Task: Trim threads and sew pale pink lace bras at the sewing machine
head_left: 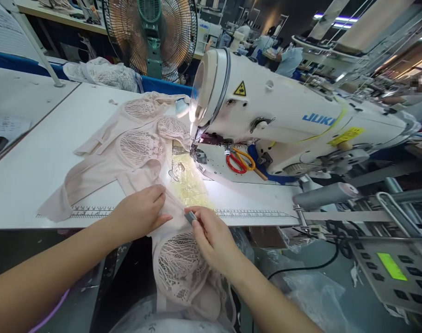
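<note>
A beige lace bra [181, 263] hangs over the table's front edge, its upper part lying on the tabletop. My left hand [141, 210] has its fingers curled on the bra's fabric band, with the thumb lying apart over the cloth. Just to the right, my right hand [213, 236] pinches a small flat grey metal piece [190, 216] against the band; its exact kind is unclear. More beige lace bras [141, 148] lie joined or overlapping on the table, reaching up to the needle area of the white sewing machine [259, 101].
Red-handled and orange-handled scissors [237, 161] lie under the machine arm. Yellowish film [188, 180] covers the table by the needle. A printed ruler [252, 214] runs along the front edge. A control panel [391, 268] stands at right, a fan [153, 41] behind. Other people work farther back.
</note>
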